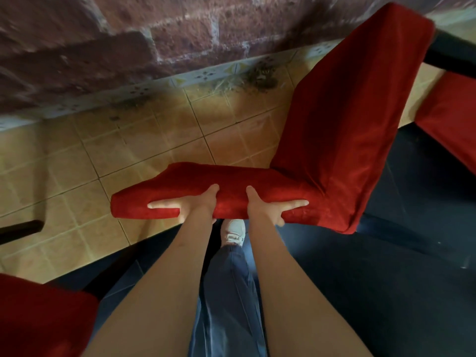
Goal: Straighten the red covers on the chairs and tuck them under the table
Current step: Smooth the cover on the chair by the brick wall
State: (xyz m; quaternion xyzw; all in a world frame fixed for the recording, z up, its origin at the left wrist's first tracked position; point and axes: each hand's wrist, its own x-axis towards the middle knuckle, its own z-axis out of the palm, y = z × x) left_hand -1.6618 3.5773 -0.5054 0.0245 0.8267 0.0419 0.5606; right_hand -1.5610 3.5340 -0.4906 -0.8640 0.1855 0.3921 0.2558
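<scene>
A chair in a red cover (334,124) stands in front of me, seen from above. Its narrow red-covered part (231,184) runs left to right, and a long red panel rises from it toward the upper right. My left hand (185,206) grips the narrow part near its middle, thumb over the top and index finger stretched out to the left. My right hand (270,208) grips it just to the right, thumb on top and a finger pointing right. The other fingers curl under the fabric. The cover looks smooth, with a few creases at the corner.
A second red-covered chair (38,318) is at the bottom left and a third (450,124) at the right edge. A black bar (453,55) crosses the upper right. My shoe (234,231) is on dark floor tiles; tan tiles reach a brick wall (154,34).
</scene>
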